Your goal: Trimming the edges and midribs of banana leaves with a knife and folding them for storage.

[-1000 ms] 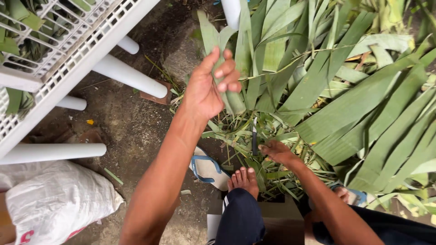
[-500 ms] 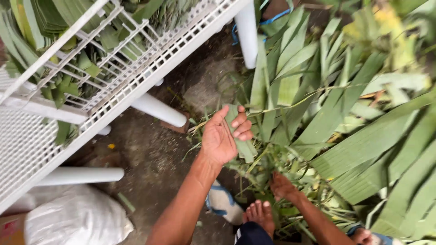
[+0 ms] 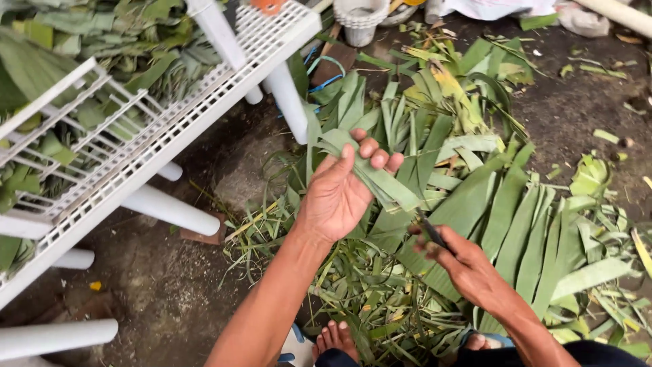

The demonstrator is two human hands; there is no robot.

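Note:
My left hand (image 3: 343,190) is raised over the ground and grips a folded green leaf strip (image 3: 380,180) that bends across its fingers and hangs to the right. My right hand (image 3: 462,265) is lower and to the right, closed on a small dark knife (image 3: 431,232) whose tip points up toward the strip's lower end. Under both hands lies a big heap of cut green leaves (image 3: 489,204). My bare toes (image 3: 336,340) show at the bottom edge.
A white plastic rack (image 3: 170,129) holding more leaves stands at the left on thick white legs (image 3: 170,211). A white basket (image 3: 360,17) sits at the top. Bare dirt ground (image 3: 156,285) lies at the lower left, and thin leaf trimmings (image 3: 380,299) are piled by my feet.
My left hand has lifted the leaf strip higher, up off the heap. My right hand has come up from the heap with the knife toward the strip. The view has tilted upward.

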